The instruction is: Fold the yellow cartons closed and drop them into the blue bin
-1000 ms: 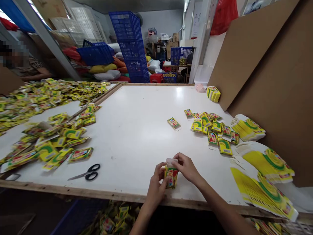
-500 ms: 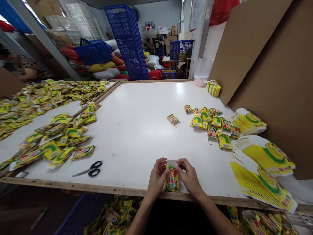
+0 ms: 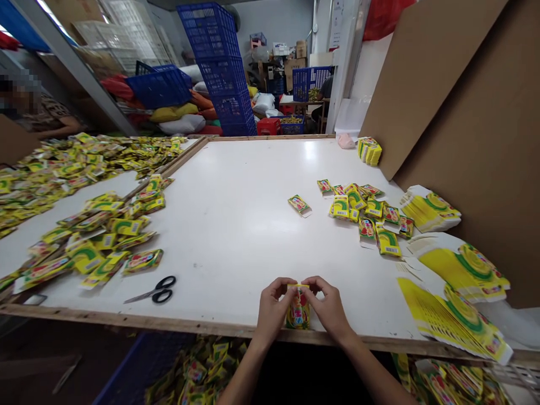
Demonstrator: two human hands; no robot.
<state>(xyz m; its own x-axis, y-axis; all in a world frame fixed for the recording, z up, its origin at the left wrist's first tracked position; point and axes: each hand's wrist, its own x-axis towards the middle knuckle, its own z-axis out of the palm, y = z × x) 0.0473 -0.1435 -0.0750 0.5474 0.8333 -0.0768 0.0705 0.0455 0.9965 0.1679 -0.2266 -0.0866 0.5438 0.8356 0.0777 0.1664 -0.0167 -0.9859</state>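
"What room do I have?"
"I see the white tabletop point(image 3: 236, 214), its wooden front edge point(image 3: 202, 325) just below the hands. A broad stretch separates the carton pile point(image 3: 101, 256) at left from the flattened cartons point(image 3: 455, 315) at right."
"And my grip?"
"Left hand point(image 3: 272, 312) and right hand point(image 3: 329, 309) both pinch the small yellow box point(image 3: 298, 314) near its top, between them, near that edge."

Small yellow-green carton point(image 3: 298, 316), near bench edge: multicoloured lettering running lengthwise, partly covered; end letter "S" legible.
Barcoded box point(image 3: 388, 242), right: barcode, digits too small.
Lone box point(image 3: 299, 205), centre: lettering, illegible.
Wall notice point(image 3: 336, 25), far right: print illegible.
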